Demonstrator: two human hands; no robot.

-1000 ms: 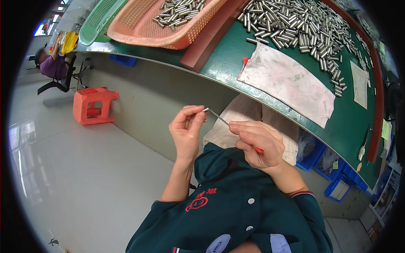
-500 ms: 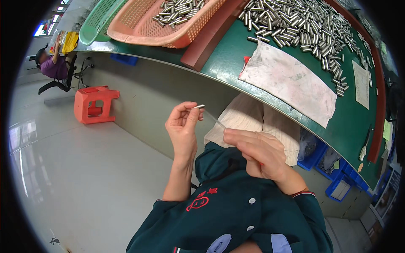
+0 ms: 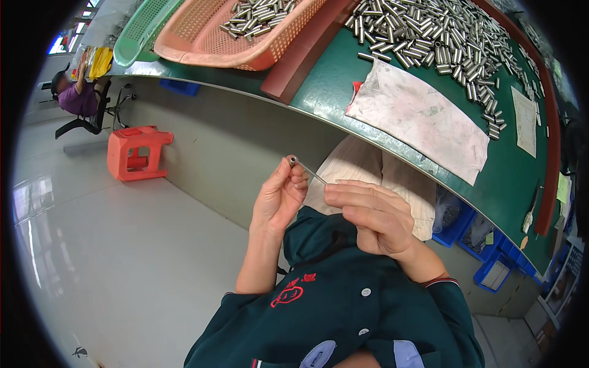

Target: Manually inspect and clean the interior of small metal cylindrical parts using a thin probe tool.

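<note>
My left hand (image 3: pixel 281 195) pinches a small metal sleeve (image 3: pixel 293 161) between thumb and fingertips, its hollow end turned up toward me. My right hand (image 3: pixel 374 214) is closed on a thin metal rod (image 3: pixel 316 176), whose far end reaches up to the sleeve. Whether the tip sits inside the sleeve or only beside it, I cannot tell. Both hands are in front of my body, off the near edge of the green table (image 3: pixel 325 92). Many similar metal sleeves (image 3: pixel 429 37) lie heaped on the tabletop beyond a stained white cloth (image 3: pixel 420 116).
A pink basket (image 3: pixel 202 58) with more sleeves stands at the far left beside a green basket (image 3: pixel 132 46). Wooden strips (image 3: pixel 300 67) border the work area. Blue bins (image 3: pixel 457 224) sit under the table. A red stool (image 3: pixel 138 153) and a seated person (image 3: pixel 80 95) are leftward.
My left hand has moved slightly right, toward the rod, and turned the sleeve so its open end shows. My right hand stays nearly in place.
</note>
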